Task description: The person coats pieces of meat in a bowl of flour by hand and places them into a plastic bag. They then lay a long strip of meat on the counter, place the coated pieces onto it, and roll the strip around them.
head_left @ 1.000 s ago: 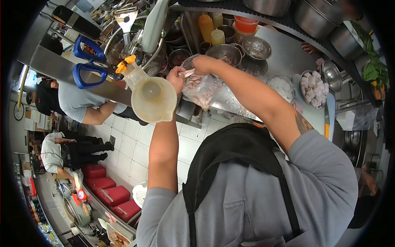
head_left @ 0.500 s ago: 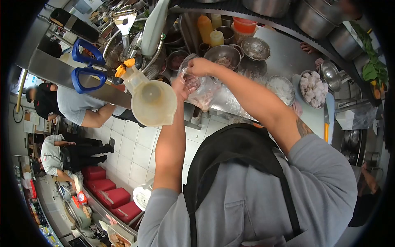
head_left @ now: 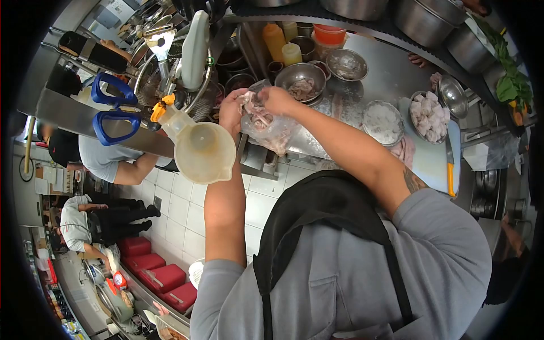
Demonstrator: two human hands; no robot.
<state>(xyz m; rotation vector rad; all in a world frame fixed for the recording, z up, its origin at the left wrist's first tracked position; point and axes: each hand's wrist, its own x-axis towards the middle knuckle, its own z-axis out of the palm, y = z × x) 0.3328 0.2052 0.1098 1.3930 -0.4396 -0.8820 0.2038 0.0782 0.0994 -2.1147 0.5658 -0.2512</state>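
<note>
A clear plastic bag with pale pinkish pieces in its lower part hangs over the front edge of the steel counter. My left hand grips the bag's left side, its fingers at the opening. On the right side of the opening, my right hand is closed on the plastic. Just behind my hands, a metal bowl holds some of the same kind of pieces. To the right stand a bowl of white, ice-like material and a bowl of pale chunks.
An orange-handled knife lies on a white board. A plastic jug and blue-handled scissors hang at the left. Pots line the shelf above. Co-workers stand at the left; another person's hand rests across the counter.
My left hand has moved up and left along the bag. The bag's opening is spread wider, and pinkish pieces now show near the top between my hands.
</note>
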